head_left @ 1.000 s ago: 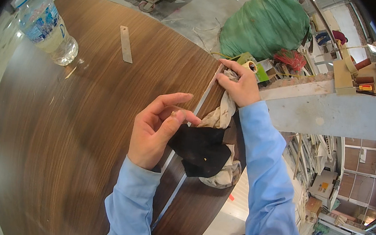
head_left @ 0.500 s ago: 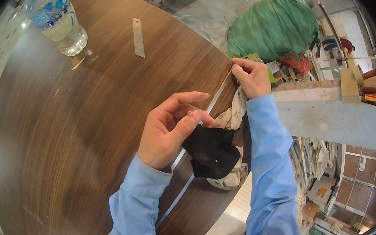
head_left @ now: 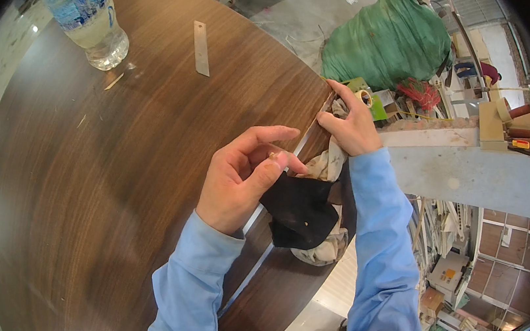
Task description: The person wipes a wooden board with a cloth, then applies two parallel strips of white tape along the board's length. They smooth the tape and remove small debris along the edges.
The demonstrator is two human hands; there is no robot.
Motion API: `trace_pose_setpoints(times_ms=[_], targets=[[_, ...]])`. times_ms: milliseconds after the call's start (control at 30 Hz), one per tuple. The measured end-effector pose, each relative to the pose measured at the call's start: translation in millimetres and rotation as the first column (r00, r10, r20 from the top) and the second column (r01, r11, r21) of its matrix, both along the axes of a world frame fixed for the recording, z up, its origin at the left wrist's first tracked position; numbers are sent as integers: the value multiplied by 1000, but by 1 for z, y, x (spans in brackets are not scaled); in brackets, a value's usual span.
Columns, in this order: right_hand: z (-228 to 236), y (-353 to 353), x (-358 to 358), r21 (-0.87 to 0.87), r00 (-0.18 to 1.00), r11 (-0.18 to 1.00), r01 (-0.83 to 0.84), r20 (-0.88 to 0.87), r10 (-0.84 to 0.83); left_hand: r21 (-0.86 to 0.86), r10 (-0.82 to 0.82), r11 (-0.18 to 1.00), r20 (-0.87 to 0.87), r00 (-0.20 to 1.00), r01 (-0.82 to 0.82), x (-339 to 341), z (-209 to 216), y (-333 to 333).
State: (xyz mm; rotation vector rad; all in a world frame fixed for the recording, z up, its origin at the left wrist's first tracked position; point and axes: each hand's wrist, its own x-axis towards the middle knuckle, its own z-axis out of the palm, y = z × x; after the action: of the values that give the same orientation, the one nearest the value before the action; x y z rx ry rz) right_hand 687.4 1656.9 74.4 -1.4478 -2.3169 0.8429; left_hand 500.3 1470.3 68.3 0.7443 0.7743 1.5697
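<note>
My left hand (head_left: 243, 177) hovers over the brown wood-grain panel (head_left: 112, 167), index finger stretched out and thumb bent in against the other fingers. A tiny pale bit shows at its thumb tip, too small to name. My right hand (head_left: 353, 123) touches the panel's far right corner, thumb and index finger spread apart along the edge; its other fingers are mostly hidden. Between the hands and my body, a black cloth (head_left: 299, 213) lies over a stained whitish cloth (head_left: 327, 249). A pale strip (head_left: 256, 267) runs lengthwise near the panel's right side.
A clear water bottle (head_left: 91, 18) stands at the far left, with a wood sliver (head_left: 114, 81) near it. A flat metal blade (head_left: 201, 48) lies at the far middle. Beyond the corner are a tape roll (head_left: 364, 98) and a big green sack (head_left: 390, 38). Another person (head_left: 485, 72) bends far off.
My right thumb has drawn back from the index finger, so the earlier pinch at the corner has opened. My left hand has hardly moved. The view has shifted slightly.
</note>
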Motion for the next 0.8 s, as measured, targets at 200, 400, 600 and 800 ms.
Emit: trace_pose_setpoints(times_ms=[200, 400, 600, 800], targets=[[-12, 1, 5, 11, 986, 1000, 7, -165, -5, -20, -9, 1000, 22, 1000, 9, 0, 0, 0], [-18, 6, -5, 206, 910, 924, 321, -339, -240, -39, -13, 999, 25, 1000, 14, -1, 1, 0], [6, -40, 1, 76, 865, 940, 331, -422, -271, -37, -26, 999, 72, 997, 29, -1, 3, 0], [-1, -39, 9, 222, 992, 973, 62, -118, -37, -36, -28, 999, 60, 998, 30, -2, 3, -1]])
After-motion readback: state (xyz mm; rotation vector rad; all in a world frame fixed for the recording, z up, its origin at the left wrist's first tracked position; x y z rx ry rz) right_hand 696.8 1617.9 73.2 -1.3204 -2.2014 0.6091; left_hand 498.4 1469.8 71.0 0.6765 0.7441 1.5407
